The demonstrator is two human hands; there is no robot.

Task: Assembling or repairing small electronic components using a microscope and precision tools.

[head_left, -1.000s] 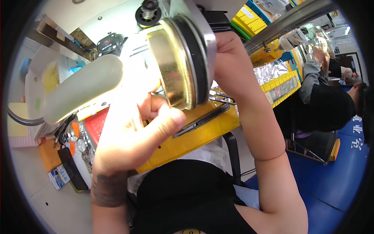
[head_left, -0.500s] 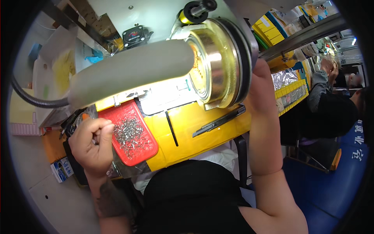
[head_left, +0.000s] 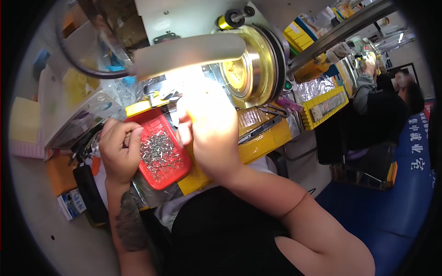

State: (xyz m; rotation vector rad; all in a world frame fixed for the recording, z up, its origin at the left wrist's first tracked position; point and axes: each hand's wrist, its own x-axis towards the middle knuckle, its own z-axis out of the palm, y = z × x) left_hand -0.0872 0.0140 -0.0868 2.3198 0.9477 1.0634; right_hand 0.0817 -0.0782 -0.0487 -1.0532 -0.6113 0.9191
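Observation:
My left hand (head_left: 120,149) is at the left rim of a red tray (head_left: 183,171), its thumb and fingers pinched together. Whatever may be between those fingertips is too small to make out. Many small silvery metal pieces (head_left: 159,154) lie heaped in the tray. Under the bright lamp (head_left: 191,51), my right hand (head_left: 212,126) is raised beside the tray, in front of the machine's brass-coloured ring (head_left: 252,73). Its fingers are curled in and strongly overexposed, so what they hold is hidden. A slim utility knife (head_left: 260,129) lies to the right of this hand on a yellow-covered surface (head_left: 271,140).
A yellow spool (head_left: 225,22) sits above the ring on the pale machine housing. Farther right are a yellow ridged tray (head_left: 324,110) and a metal bar (head_left: 340,34). Another person (head_left: 384,110) sits at the far right. A white bin (head_left: 55,99) stands on the left.
My right hand has come from the ring's right side leftward to beside the red tray. The left hand stays pinched by the tray. The lamp and machine appear shifted as the view moved.

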